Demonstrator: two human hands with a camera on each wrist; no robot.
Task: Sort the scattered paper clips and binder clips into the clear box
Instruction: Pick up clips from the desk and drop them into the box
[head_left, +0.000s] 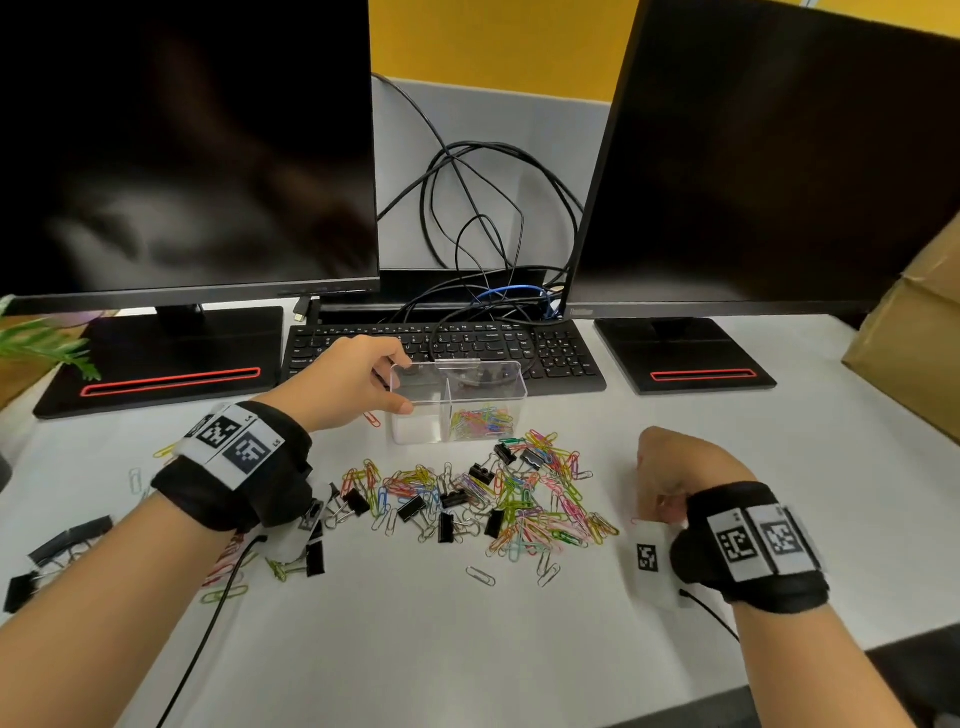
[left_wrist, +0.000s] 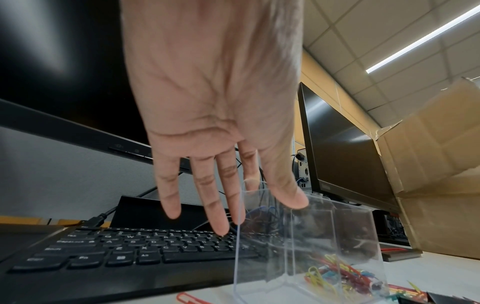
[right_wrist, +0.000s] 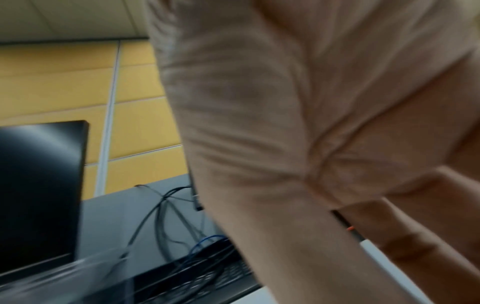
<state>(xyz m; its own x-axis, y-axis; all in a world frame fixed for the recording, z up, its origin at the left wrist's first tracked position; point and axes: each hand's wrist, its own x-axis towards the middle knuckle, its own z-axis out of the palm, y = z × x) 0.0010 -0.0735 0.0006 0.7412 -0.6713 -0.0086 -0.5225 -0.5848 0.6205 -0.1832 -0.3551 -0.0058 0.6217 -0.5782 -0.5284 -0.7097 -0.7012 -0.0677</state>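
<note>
The clear box (head_left: 457, 366) (left_wrist: 259, 267) stands in front of the keyboard, split into two compartments. Colourful paper clips (head_left: 483, 421) (left_wrist: 337, 273) lie in its right one, while the left one looks bare. My left hand (head_left: 402, 382) (left_wrist: 272, 195) holds the box's left end, thumb on the near corner and index finger behind the far wall. The other fingers stay straight beside it. A heap of coloured paper clips (head_left: 524, 499) mixed with black binder clips (head_left: 412, 508) lies nearer to me. My right hand (head_left: 670, 467) (right_wrist: 285, 144) hangs curled right of the heap, its fingertips hidden.
A black keyboard (head_left: 441, 343) and tangled cables (head_left: 483, 218) sit behind the box, between two dark monitors. A cardboard box (head_left: 914, 338) stands at the far right. More binder clips (head_left: 67, 540) and stray paper clips (head_left: 480, 576) lie at the left and front.
</note>
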